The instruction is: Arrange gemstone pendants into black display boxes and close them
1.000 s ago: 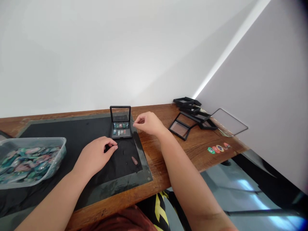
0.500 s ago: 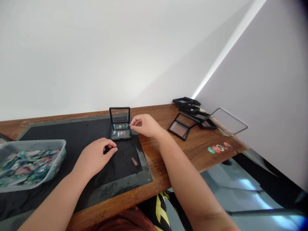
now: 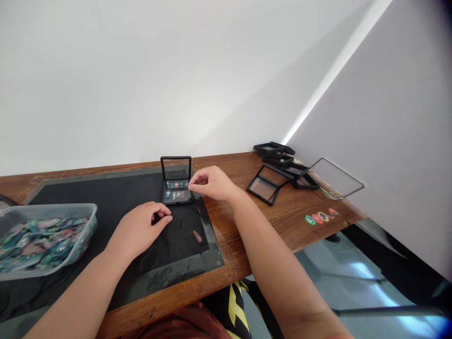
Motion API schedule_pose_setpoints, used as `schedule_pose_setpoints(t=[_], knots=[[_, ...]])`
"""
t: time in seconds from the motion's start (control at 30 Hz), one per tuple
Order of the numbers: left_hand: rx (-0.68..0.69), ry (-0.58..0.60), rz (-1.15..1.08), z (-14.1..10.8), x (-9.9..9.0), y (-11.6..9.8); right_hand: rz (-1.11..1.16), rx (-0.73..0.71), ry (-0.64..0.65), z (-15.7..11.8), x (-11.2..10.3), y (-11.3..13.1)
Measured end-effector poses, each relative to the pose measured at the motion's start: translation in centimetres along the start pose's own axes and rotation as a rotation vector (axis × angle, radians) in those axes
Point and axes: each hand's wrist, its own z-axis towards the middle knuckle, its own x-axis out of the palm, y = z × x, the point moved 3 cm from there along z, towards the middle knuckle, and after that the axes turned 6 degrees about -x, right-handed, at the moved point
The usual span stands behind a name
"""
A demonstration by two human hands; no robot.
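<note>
A small black case stands with its clear-windowed lid raised; two rows of small glossy press-on nails lie inside. My right hand pinches thumb and forefinger together at the case's right side, by the end of the upper row. Whatever is between those fingertips is too small to make out. Just in front of the case, my left hand rests on the black mat, loosely curled, with a gap between thumb and fingers and nothing visible in it. One pinkish press-on nail lies on the mat nearer me.
At the left, a clear plastic tub holds many multicoloured nails. Several black cases are piled at the back right, with an open one in front. Round stickers sit near the table's right edge. A white wall rises behind.
My right hand's fingertips have shifted slightly left, onto the right edge of the case. My left hand has stayed in place.
</note>
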Motion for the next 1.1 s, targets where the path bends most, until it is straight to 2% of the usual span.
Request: schedule_pose_setpoints(t=[0.17, 0.37, 0.73, 1.1], knots=[[-0.019, 0.010, -0.011, 0.1, 0.0, 0.1, -0.064, 0.031, -0.043, 0.0, -0.1, 0.0], [-0.027, 0.024, -0.011, 0.1, 0.0, 0.2, -0.161, 0.043, 0.066, 0.1, 0.4, -0.2], [-0.035, 0.026, -0.014, 0.2, 0.0, 0.3, -0.300, 0.070, 0.183, 0.1, 1.1, -0.2], [-0.027, 0.022, -0.014, 0.2, 0.1, 0.4, -0.353, 0.054, 0.141, 0.0, 1.3, -0.8]])
